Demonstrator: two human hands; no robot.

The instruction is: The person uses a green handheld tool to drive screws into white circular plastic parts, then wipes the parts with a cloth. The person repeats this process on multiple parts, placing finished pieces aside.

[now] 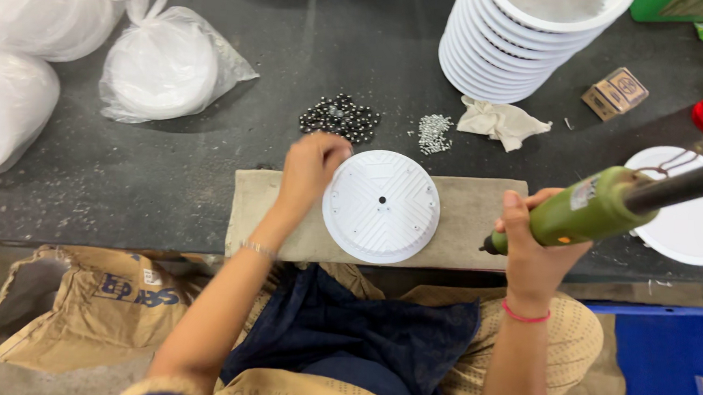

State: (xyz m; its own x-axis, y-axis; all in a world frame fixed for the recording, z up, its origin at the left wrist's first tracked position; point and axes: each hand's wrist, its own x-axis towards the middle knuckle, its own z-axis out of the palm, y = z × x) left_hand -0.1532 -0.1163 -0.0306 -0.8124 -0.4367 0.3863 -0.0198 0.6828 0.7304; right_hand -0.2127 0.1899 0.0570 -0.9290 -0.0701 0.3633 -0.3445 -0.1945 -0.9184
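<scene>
A white round ribbed housing (382, 205) lies face down on a grey pad (472, 221) at the bench's front edge. My left hand (311, 166) hovers at its upper left rim, fingers curled and blurred, close to a pile of dark round beads (340, 117); whether it holds anything is unclear. My right hand (531, 245) grips a green powered screwdriver (591, 210), tip pointing left and down just right of the housing.
A pile of small silver screws (434, 133), a crumpled cloth (502, 121), a stack of white housings (515, 41), another white disc (691, 222), a small cardboard box (616, 93), white bagged parts (164, 64), and a blue crate (667, 363) at lower right.
</scene>
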